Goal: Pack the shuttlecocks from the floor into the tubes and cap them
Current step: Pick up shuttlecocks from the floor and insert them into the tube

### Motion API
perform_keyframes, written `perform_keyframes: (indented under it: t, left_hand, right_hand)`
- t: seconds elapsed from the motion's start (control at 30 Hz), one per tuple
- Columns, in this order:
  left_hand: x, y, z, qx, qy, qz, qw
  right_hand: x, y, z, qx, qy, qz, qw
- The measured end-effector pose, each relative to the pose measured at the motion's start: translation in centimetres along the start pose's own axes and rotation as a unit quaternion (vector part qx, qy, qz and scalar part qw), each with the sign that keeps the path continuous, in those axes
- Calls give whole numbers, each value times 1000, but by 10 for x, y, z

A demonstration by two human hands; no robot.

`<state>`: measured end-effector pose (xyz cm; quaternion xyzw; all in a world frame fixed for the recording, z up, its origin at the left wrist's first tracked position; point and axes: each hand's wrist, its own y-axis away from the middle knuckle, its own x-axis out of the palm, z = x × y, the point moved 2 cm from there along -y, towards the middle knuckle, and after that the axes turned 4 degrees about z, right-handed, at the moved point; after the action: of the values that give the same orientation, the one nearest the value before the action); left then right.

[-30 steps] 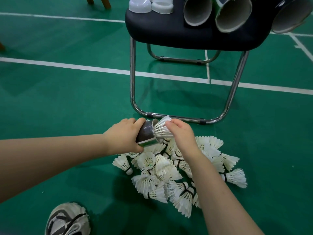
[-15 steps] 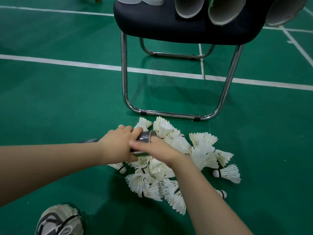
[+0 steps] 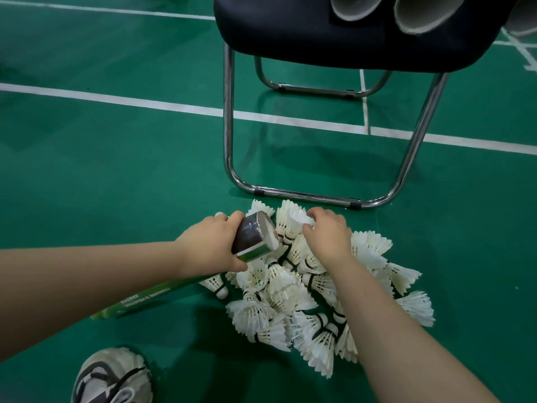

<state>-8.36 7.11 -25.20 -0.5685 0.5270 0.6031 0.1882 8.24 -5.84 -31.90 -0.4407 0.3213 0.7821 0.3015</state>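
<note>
Two hands in play, both over the pile.

Left hand (image 3: 212, 245): fingers and thumb wrapped round the tube (image 3: 255, 238) just behind its mouth. The tube's long axis runs lower-left to upper-right. Its green printed body passes under the left forearm and lies low over the floor (image 3: 116, 170). The dark-banded open end is raised and faces right, toward the top shuttlecock (image 3: 292, 221). The inside of the mouth shows pale; I can't tell what is loaded.

Right hand (image 3: 328, 237): palm down, fingers curled onto the feather rim of the top shuttlecock. That shuttlecock sits near upright, skirt up and away, cork end down in the heap, just beside the tube mouth.

Pile of shuttlecocks (image 3: 290, 301): white feathers, black bands, lying at mixed headings on the green court floor, right in front of the chair (image 3: 290, 30) legs. The right forearm crosses over it.

On the chair's black seat lie spare tubes (image 3: 421, 16), open mouths toward the camera and overhanging the near edge.

Shoe (image 3: 113, 376) at bottom left, under the left forearm. White court lines (image 3: 116, 98) run across behind the chair legs.
</note>
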Motion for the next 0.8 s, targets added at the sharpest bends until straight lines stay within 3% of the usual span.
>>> perform_keyframes:
  t: [0.23, 0.4, 0.47, 0.53, 0.57, 0.7, 0.8]
  left_hand:
    - [0, 0, 0, 1, -1, -4, 1000]
    - [-5, -3, 1, 4, 3, -10, 1000]
    - [-7, -4, 2, 3, 4, -13, 1000]
    - [-8, -5, 3, 0, 5, -14, 1000]
    - [-9, -5, 3, -1, 5, -15, 1000]
    - [-9, -5, 0, -1, 1, -20, 1000]
    - [-8, -4, -6, 9, -2, -26, 1000]
  right_hand:
    - [40, -11, 4, -9, 87, 51, 995]
    - [25, -12, 1, 41, -42, -32, 998]
    - [10, -5, 2, 95, -241, -70, 963]
    - [1, 5, 1, 132, -452, -90, 878]
    - [-2, 11, 1, 127, -499, -107, 851]
    - [-14, 26, 4, 72, -566, -134, 810]
    - [-32, 30, 11, 18, -585, -71, 808]
